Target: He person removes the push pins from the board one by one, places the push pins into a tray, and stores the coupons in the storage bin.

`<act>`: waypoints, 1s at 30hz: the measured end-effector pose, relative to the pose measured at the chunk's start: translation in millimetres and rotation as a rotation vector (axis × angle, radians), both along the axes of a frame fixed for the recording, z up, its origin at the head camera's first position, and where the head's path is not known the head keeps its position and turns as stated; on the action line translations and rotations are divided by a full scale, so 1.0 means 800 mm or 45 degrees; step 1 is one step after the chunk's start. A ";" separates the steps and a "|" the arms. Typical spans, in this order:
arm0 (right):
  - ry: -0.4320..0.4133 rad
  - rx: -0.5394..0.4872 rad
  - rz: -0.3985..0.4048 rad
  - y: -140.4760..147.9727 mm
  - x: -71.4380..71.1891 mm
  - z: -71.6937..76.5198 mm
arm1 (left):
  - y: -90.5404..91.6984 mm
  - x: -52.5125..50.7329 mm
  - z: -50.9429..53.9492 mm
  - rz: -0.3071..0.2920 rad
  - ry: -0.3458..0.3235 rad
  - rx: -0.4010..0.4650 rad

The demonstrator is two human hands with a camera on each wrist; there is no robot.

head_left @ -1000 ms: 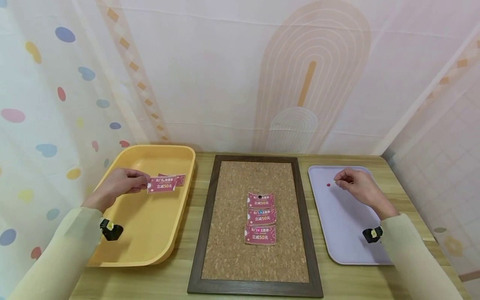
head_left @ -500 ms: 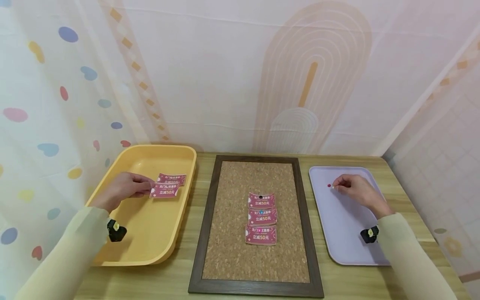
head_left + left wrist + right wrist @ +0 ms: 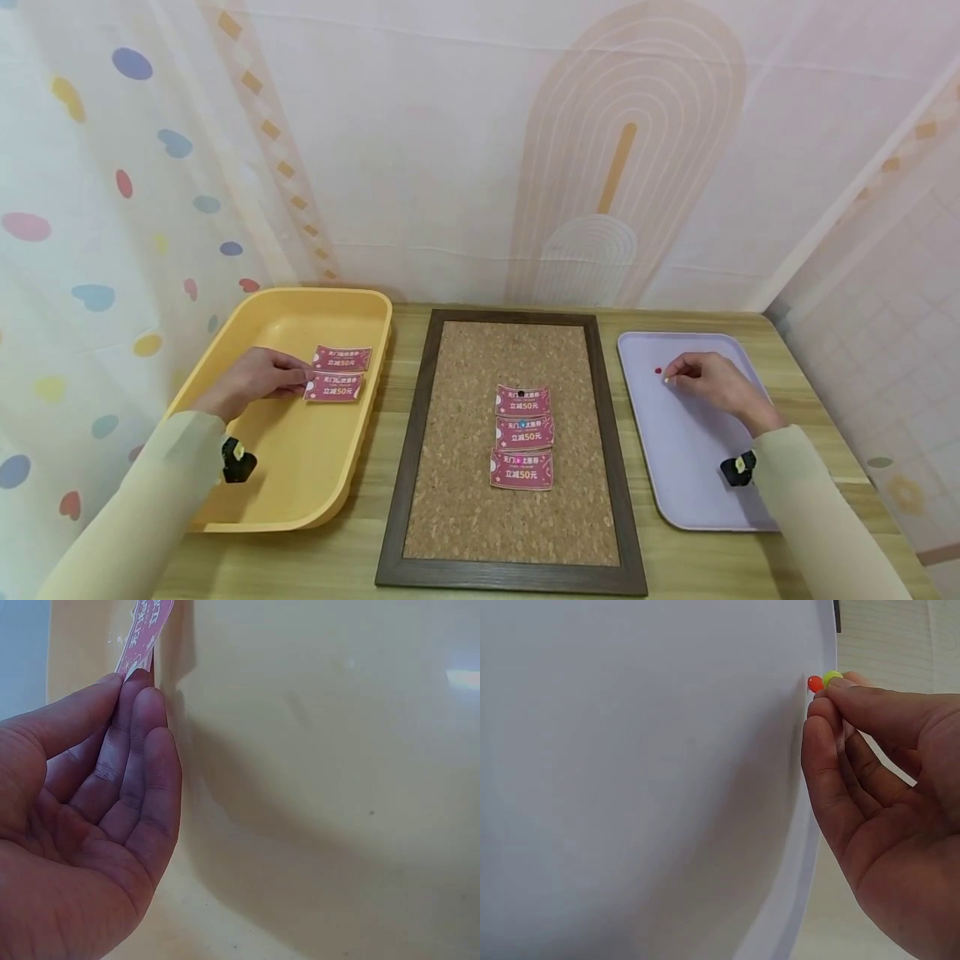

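A cork board (image 3: 450,467) with a dark frame lies on the wooden table (image 3: 396,400), and left of the board stands a yellow tray (image 3: 300,475). Inside that tray the left hand (image 3: 258,375) pinches one pink coupon (image 3: 334,388) by its edge, between thumb and fingertips, on the side farther from the board. A second coupon (image 3: 342,358) lies in the tray just beyond it (whether the two touch, I cannot tell). Right of the board, over a lilac tray (image 3: 697,475), the right hand (image 3: 708,383) pinches a small yellow pin (image 3: 831,677) between thumb and finger; only its round head shows. A red pin (image 3: 658,370) is in the lilac tray, just beside those fingertips, on the side toward the board. On the board itself, three matching coupons run in a column around the middle: the upper one (image 3: 528,406) bears a black pin (image 3: 521,393), the middle one (image 3: 534,437) a blue pin (image 3: 522,425), and the lower one (image 3: 521,476) a pink pin (image 3: 518,460). Behind the board hangs a pale curtain (image 3: 412,150) printed with arches and diamonds.
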State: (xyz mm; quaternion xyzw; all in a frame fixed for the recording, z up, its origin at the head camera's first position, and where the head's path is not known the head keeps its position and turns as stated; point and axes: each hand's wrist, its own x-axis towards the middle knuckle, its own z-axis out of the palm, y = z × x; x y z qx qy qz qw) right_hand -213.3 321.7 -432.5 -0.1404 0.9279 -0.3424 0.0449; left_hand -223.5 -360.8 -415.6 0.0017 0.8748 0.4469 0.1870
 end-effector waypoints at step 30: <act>-0.113 0.045 -0.032 0.002 -0.002 -0.003 | -0.002 -0.001 -0.005 0.025 -0.032 -0.031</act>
